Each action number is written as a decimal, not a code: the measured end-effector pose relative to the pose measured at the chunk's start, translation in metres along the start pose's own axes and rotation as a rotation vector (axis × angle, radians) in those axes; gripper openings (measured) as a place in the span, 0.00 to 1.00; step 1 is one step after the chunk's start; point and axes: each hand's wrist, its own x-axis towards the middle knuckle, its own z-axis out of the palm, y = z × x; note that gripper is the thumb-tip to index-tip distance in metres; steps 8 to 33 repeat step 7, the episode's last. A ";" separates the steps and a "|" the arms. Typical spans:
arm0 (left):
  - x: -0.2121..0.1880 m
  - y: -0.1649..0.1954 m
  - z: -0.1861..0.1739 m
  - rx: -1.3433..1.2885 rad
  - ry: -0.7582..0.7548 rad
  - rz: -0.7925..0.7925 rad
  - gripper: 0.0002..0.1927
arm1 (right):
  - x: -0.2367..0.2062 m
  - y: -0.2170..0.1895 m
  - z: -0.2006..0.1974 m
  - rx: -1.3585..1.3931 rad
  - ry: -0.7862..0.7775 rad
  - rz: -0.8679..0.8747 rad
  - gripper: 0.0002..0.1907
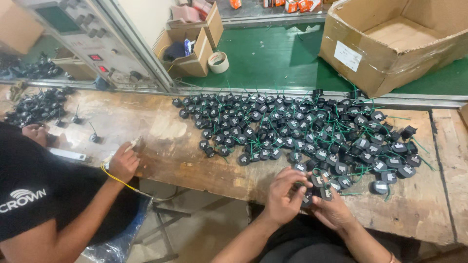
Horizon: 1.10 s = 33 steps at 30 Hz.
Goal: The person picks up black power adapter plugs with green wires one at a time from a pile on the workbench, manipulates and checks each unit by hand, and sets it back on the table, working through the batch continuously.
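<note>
At the near edge of the worn wooden bench (185, 160) the person's two hands meet over a cluster of small black round components with pale labels and thin green wire leads. The left hand (285, 195) curls its fingers closed around one small black round component (308, 198), which sits between both palms, partly hidden by the fingers. The right hand (331, 207) lies just beside it, touching from the other side, its thumb and fingers pinched on the same piece, so neither hand is spread wide. Directly beyond the fingertips begins the big heap of like black components with green wires (312, 126), spreading across the bench toward its far edge; the nearest pieces of the heap touch the right hand's fingers. Well to the left, a co-worker in a black sleeve rests one hand (123, 163) on the bench, gripping a slim pale tool with a yellow cable (119, 179) running from it. A smaller pile of black parts (36, 107) lies at the far left. Behind the bench, on the green floor (273, 58), stand a large open cardboard box (395, 41), a smaller cardboard box (187, 51) and a roll of tape (218, 62).
</note>
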 end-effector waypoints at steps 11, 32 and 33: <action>0.014 0.016 -0.012 0.192 -0.129 0.165 0.10 | 0.001 -0.003 -0.005 0.052 0.051 -0.004 0.38; 0.014 0.016 -0.012 0.192 -0.129 0.165 0.10 | 0.001 -0.003 -0.005 0.052 0.051 -0.004 0.38; 0.014 0.016 -0.012 0.192 -0.129 0.165 0.10 | 0.001 -0.003 -0.005 0.052 0.051 -0.004 0.38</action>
